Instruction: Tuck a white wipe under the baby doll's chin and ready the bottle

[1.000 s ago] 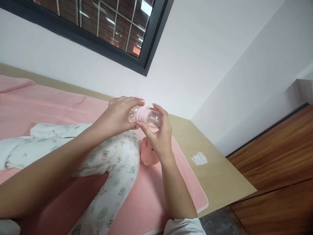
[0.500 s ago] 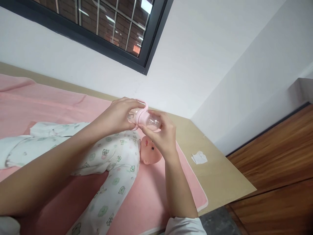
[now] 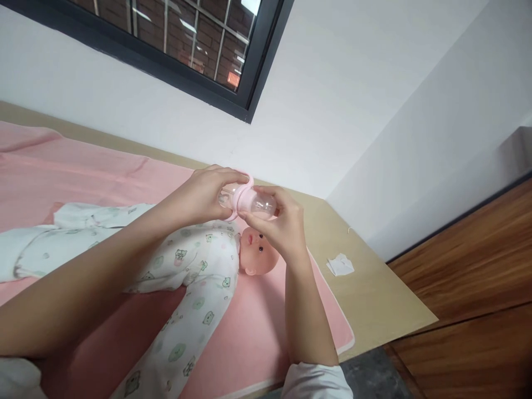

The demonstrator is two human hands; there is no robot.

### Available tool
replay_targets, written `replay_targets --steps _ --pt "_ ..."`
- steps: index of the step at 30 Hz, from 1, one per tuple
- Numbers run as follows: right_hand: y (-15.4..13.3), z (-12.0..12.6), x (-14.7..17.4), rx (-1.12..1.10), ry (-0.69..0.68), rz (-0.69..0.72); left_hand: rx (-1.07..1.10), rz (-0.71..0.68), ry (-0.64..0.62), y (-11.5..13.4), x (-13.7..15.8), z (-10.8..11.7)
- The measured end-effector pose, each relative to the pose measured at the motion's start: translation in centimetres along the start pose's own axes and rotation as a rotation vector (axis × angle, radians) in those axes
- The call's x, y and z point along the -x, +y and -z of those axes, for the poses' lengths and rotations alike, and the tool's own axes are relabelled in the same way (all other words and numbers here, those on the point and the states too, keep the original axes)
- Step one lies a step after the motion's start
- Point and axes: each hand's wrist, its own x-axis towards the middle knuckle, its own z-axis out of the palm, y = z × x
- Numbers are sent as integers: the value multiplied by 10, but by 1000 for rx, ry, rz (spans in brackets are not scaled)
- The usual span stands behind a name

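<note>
A clear baby bottle with a pink collar and pink handles is held sideways between both my hands. My left hand wraps round the clear body at the left, fingers by the handle. My right hand grips the other end, thumb and fingers round the pink collar and the clear domed cap. Below the bottle lies a baby doll on its back, head to the right. It wears a white suit with green animal prints. My forearms cover parts of the suit.
The doll lies on a pink mat spread over a wooden tabletop. A folded white tissue is on the wood to the right. A white wall with a dark-framed window stands behind, and wooden panels are at the right.
My hands and the bottle are almost unchanged, both still gripping it. The view has shifted slightly.
</note>
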Motion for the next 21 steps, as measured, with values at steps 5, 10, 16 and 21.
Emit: replay_targets --steps 5,10,16,21 --pt "1 2 0 -11 -39 0 -16 -9 -29 -1 0 0" --pt "2 4 0 -11 -61 3 -39 -26 -37 -3 -1 1" --pt "4 -4 -2 -65 -73 -8 -111 47 -113 -4 -3 7" --pt "3 -6 -2 -153 31 -102 -115 207 -134 -8 -4 18"
